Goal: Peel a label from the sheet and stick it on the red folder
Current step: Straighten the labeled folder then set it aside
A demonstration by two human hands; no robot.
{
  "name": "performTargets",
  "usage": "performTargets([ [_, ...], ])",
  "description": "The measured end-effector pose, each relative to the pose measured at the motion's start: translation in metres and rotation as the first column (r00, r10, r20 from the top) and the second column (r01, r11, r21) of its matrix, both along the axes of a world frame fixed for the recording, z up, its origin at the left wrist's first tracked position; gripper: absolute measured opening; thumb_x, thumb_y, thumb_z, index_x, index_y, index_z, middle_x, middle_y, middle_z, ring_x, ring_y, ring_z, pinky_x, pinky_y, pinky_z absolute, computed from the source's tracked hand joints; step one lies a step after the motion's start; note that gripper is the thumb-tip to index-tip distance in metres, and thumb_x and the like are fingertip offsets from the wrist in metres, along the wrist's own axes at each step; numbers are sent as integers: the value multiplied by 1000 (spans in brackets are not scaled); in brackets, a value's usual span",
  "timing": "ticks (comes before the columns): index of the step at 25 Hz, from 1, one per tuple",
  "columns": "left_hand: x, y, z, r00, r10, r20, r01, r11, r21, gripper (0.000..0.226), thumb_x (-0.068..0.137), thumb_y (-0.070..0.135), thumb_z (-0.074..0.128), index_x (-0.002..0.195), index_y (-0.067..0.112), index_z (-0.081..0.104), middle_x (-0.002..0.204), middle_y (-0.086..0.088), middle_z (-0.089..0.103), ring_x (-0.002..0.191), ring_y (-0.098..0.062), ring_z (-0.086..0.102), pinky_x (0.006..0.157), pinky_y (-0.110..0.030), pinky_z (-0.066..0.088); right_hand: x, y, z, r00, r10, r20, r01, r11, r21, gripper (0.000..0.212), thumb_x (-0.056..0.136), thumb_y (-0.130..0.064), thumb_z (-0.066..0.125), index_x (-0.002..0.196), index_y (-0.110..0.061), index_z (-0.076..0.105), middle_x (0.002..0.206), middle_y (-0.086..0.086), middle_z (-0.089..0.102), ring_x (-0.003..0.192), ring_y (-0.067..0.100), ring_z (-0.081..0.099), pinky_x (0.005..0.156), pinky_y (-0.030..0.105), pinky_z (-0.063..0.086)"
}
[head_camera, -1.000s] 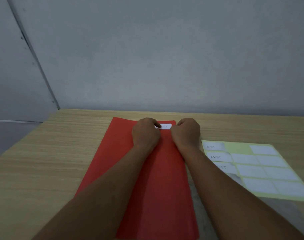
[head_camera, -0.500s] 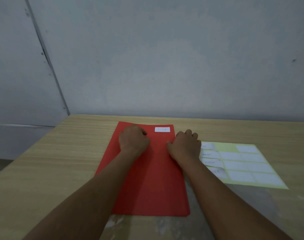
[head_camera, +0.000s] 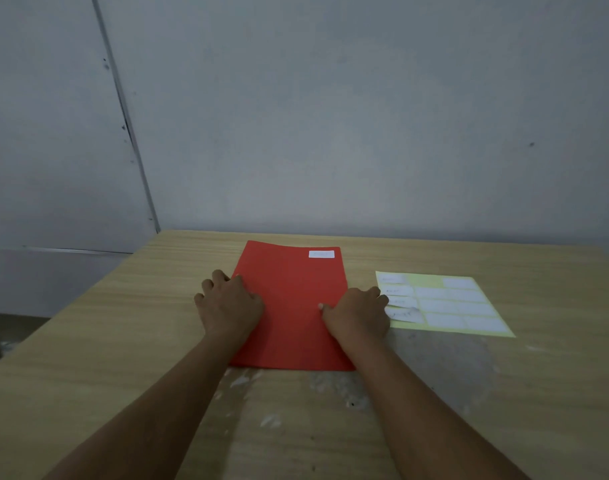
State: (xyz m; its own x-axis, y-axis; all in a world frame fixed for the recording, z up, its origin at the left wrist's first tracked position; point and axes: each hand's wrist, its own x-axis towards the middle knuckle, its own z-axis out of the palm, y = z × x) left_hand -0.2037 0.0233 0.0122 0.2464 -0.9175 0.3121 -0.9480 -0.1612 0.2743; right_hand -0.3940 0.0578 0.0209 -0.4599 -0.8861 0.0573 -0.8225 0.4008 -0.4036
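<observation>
A person's two bare forearms reach forward over a pale wood-grain table (head_camera: 88, 341) whose near surface is scuffed with white patches. Both hands rest on the flat red rectangular folder (head_camera: 292, 306), the landmark of the scene: the left hand (head_camera: 228, 303) lies palm-down across the folder's left edge, fingers loosely spread and gripping nothing, while the right hand (head_camera: 358, 315) lies palm-down across its right edge, also clamped on nothing, thumb pointing inward onto the red.

Just right of the folder, touching the right hand's fingertips, sits the pale yellow-green backing sheet of white rectangular labels (head_camera: 448, 306). The labels in the column nearest the folder carry faint handwriting too blurred to read; one slot in the far row shows bare backing.

At the folder's far right corner, a small white rectangular label (head_camera: 321, 254) lies flat on the red, its writing likewise illegible.

By the look of it, the sticking step is complete and little remains beyond lifting the hands away; any further move calls only for a final press on the label's corners. Behind, a plain grey wall (head_camera: 331, 116).
</observation>
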Motion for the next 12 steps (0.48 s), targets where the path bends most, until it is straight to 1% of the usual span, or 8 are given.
performTargets([
  [3, 4, 12, -4, 995, 19, -97, -17, 1000, 21, 40, 85, 38, 48, 106, 9, 65, 110, -11, 50, 104, -33, 50, 85, -45, 45, 3, 6, 3, 999, 0, 33, -1, 1000, 30, 56, 82, -55, 65, 118, -13, 63, 130, 13, 48, 122, 30, 44, 84, 38, 47],
  [6, 7, 17, -5, 991, -3, -133, 5, 1000, 18, 39, 87, 37, 47, 107, 7, 63, 112, -13, 50, 105, -33, 50, 87, -46, 47, 5, 6, 7, 995, -24, 100, 18, 998, 66, 50, 81, -46, 67, 119, -14, 61, 130, 13, 48, 120, 31, 47, 85, 38, 46],
  [8, 9, 20, -5, 993, -11, -118, 12, 1000, 13, 40, 89, 37, 47, 113, 9, 62, 113, -13, 51, 107, -33, 50, 87, -46, 47, 5, 4, 8, 988, -32, 153, 23, 998, 60, 44, 82, -38, 67, 118, -14, 60, 127, 12, 51, 116, 30, 53, 83, 36, 47],
  [10, 12, 22, -6, 997, -17, -74, 17, 1000, -1, 41, 90, 36, 46, 120, 13, 61, 115, -12, 52, 108, -33, 51, 86, -45, 45, 6, 2, 6, 984, -26, 174, 22, 999, 26, 36, 83, -31, 66, 114, -14, 62, 121, 11, 58, 109, 31, 59, 81, 36, 49],
  [12, 15, 23, -8, 999, -14, -29, 13, 1000, -10, 41, 91, 37, 44, 121, 16, 61, 116, -11, 54, 108, -32, 51, 84, -44, 45, 8, 0, 3, 982, -24, 189, 25, 1000, -1, 30, 83, -26, 65, 110, -14, 62, 115, 10, 63, 105, 31, 62, 80, 37, 53],
])
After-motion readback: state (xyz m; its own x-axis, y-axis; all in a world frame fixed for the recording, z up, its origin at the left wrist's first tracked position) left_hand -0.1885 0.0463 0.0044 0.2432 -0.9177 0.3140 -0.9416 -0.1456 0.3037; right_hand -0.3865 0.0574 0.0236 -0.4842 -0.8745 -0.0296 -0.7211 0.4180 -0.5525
